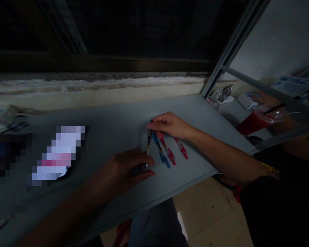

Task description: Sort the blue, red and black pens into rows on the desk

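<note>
Pen (148,145) is being gripped now, my left hand (125,166) closed on its near end, my right hand (168,125) pinching its far end; three more pens (167,151) are lying alongside.

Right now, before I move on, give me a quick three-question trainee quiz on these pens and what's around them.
1. True or false: the left hand and the right hand are both on the same dark pen.
2. How many loose pens lie on the grey tabletop to the right of that pen? A) two B) three C) five
3. Fill in the blank: the lidded plastic cup with the black straw holds a ____ drink.

Key: 1 true; 2 B; 3 red.
</note>
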`<state>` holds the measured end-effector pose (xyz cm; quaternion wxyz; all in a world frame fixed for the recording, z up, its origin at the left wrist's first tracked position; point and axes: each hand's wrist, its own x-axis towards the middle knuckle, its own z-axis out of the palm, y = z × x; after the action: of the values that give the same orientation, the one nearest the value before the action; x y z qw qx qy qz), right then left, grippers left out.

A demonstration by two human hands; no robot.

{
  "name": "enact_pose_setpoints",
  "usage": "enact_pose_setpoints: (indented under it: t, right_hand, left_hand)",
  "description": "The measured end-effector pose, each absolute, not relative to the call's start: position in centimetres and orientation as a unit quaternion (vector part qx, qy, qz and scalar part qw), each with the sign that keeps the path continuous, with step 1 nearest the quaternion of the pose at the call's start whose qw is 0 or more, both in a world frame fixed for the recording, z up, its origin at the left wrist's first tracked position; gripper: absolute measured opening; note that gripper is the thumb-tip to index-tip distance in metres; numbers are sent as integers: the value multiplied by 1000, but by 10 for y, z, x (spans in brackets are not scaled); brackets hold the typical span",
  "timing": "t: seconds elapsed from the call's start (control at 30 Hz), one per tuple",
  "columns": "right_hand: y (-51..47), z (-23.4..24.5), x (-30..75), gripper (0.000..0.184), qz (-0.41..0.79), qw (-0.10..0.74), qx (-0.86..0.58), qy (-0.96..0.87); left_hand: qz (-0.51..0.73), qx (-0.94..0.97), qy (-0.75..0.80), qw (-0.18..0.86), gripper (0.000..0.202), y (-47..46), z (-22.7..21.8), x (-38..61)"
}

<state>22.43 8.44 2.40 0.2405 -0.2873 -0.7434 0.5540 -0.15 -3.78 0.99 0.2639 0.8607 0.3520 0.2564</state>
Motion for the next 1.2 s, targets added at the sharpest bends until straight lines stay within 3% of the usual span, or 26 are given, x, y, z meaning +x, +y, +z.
enact_pose_setpoints:
  t: [0.27,0.43,0.53,0.6,0.73,0.83,0.9,1.07,1.2]
  right_hand:
    - [83,24,224,41,548,205,-292,-756]
    - [82,23,224,43,539,197,-291,-766]
    - [83,22,225,45,522,183,-306,-775]
    - [87,21,227,48,490,191,-328,-785]
    - [102,25,239,57,342,203,-407,-822]
    - [115,35,255,60,217,127,-459,-852]
    - [121,43,267,60,239,35,-463,-853]
    - [124,48,280,54,330,-102,-460,-818]
    - [118,40,270,43,349,-111,-425,-828]
  left_hand:
    - [238,840,356,334,23,-34,0,-3]
    - [219,850,360,317,18,-36,2,-2]
    - [209,845,372,323,27,-38,4,-1]
    - [213,840,376,328,33,-37,6,-1]
    - [224,841,379,314,25,-34,7,-1]
    - [235,829,394,319,26,-33,9,-1]
    - [235,820,399,335,29,-32,9,-1]
    - [219,818,418,330,22,-30,5,-1]
    - [207,803,435,352,26,-29,2,-1]
